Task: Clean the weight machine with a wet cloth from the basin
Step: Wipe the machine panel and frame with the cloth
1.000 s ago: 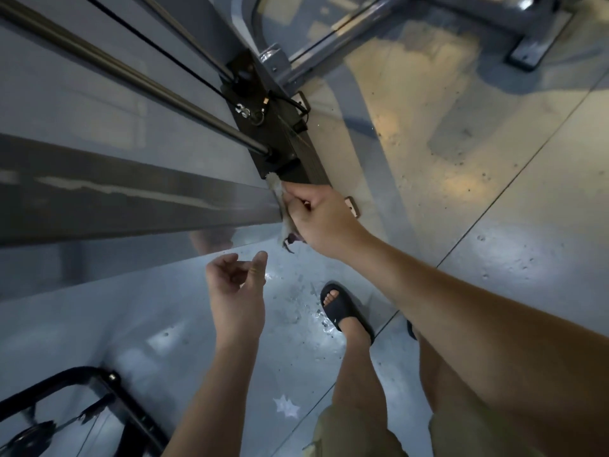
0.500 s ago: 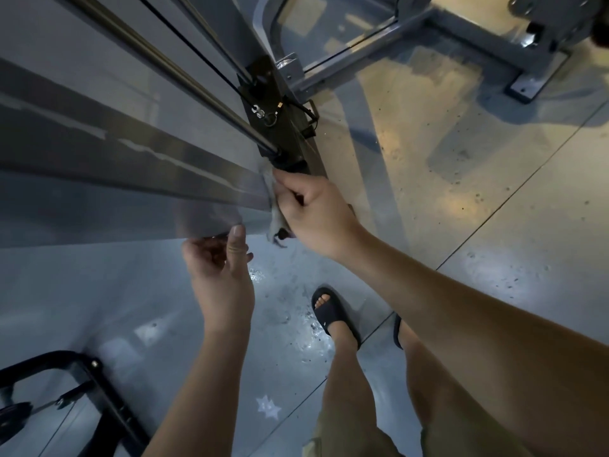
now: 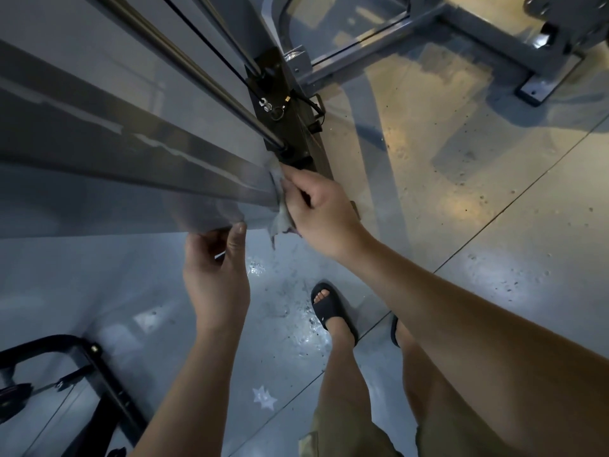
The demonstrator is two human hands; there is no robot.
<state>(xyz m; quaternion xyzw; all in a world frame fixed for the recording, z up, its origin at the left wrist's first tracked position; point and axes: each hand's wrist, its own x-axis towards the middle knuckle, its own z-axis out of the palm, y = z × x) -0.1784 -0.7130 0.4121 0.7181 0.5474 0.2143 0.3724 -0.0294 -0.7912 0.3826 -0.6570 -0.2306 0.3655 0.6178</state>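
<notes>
**Floor** (image 3: 494,291): glossy grey-blue coating, speckled, with straight seams running diagonally. Yellow light pools toward the far side. A wet patch (image 3: 290,305) with glinting drops lies under the work spot.

**Weight machine** (image 3: 280,103): a black stack block sits at the foot of two steel guide rods (image 3: 197,74) and a black cable (image 3: 211,51). A long grey panel (image 3: 131,166) runs alongside, streaked.

**Cloth** (image 3: 280,222): grey and bunched, pressed to the panel's near end just below the stack, one corner dangling.

**Right hand** (image 3: 323,212): clenched round the cloth.

**Left hand** (image 3: 214,272): thumb on the panel's lower edge, fingers curled behind it, just beside the cloth.

**Edges:** a bolted base foot (image 3: 547,77) at far right and a black tubular frame (image 3: 108,384) at near left. Open floor lies to the right of the person's sandal (image 3: 329,311).
</notes>
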